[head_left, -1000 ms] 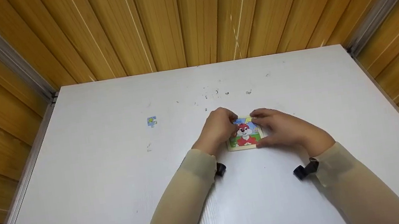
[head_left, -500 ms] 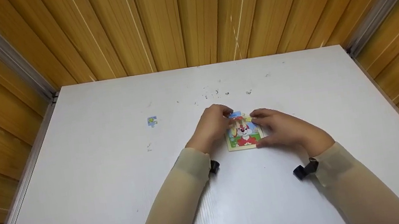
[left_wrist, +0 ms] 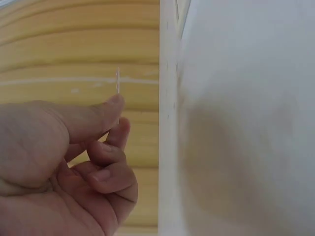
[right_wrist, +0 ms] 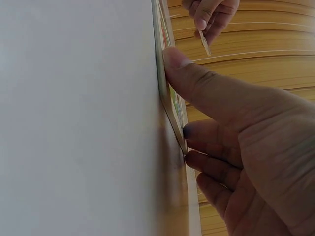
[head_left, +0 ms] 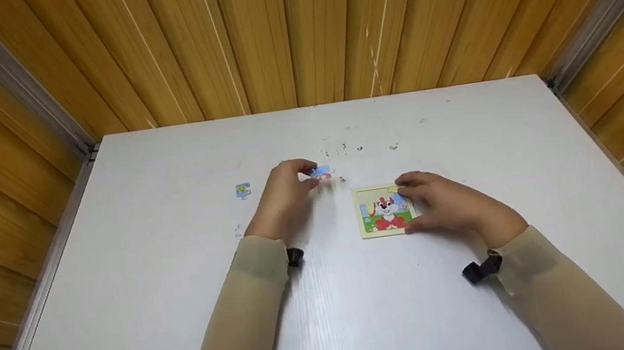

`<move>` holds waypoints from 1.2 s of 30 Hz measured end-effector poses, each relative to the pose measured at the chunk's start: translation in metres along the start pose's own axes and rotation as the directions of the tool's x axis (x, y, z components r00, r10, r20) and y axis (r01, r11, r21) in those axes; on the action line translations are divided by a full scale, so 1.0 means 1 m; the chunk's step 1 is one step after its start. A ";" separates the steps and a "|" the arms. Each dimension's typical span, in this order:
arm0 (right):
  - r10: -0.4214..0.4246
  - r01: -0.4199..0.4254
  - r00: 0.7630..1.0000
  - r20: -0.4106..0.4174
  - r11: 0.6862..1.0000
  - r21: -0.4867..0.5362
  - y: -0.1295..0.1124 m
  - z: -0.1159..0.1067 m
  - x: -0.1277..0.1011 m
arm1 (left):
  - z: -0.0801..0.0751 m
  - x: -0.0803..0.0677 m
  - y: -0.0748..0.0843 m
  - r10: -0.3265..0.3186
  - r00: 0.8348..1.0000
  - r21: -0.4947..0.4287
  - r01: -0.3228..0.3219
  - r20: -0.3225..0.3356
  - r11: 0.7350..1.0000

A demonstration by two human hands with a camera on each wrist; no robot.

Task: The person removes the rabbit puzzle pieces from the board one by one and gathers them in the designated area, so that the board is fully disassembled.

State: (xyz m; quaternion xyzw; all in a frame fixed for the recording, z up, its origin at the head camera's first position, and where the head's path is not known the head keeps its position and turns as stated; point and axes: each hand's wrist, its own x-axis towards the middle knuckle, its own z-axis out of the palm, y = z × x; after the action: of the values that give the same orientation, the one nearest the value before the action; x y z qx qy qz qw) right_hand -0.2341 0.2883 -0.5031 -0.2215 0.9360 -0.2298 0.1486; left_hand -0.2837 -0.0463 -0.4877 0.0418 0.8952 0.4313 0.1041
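My left hand pinches a blue and red jigsaw piece between thumb and fingers, raised above the table to the left of the puzzle tray. In the left wrist view that piece shows edge-on as a thin line. My right hand grips the right side of the square wooden puzzle tray, thumb at the near edge and fingers at the far corner. The tray lies flat with a red-and-white cartoon animal picture; its upper-left part shows bare wood. The right wrist view has my thumb against the tray's edge.
Another jigsaw piece, blue with a yellow patch, lies on the white table at the left. Small dark scuff marks dot the surface farther back. A wood-panelled wall stands behind the table.
My left hand has drawn the blue and red piece out of the tray's upper left and moved it left and away. The right hand stays at the tray.
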 end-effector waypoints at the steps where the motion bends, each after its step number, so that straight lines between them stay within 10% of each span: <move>1: -0.007 0.007 1.000 -0.003 1.000 -0.004 0.000 0.000 0.000 | -0.004 0.000 -0.006 -0.005 1.000 0.000 0.005 -0.001 1.000; 15: 0.014 -0.014 1.000 0.005 1.000 -0.006 -0.002 -0.001 0.003 | -0.044 0.006 -0.050 -0.115 0.989 0.011 0.116 -0.094 0.993; 36: 0.012 -0.012 1.000 -0.001 1.000 0.004 0.000 -0.003 0.000 | -0.048 0.007 -0.060 -0.031 0.980 0.229 0.077 -0.198 0.970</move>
State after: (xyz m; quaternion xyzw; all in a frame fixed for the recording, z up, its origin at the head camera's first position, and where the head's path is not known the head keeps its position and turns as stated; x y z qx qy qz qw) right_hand -0.2357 0.2892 -0.5006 -0.2153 0.9369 -0.2310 0.1499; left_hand -0.2999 -0.1195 -0.5061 -0.0124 0.9467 0.3211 0.0228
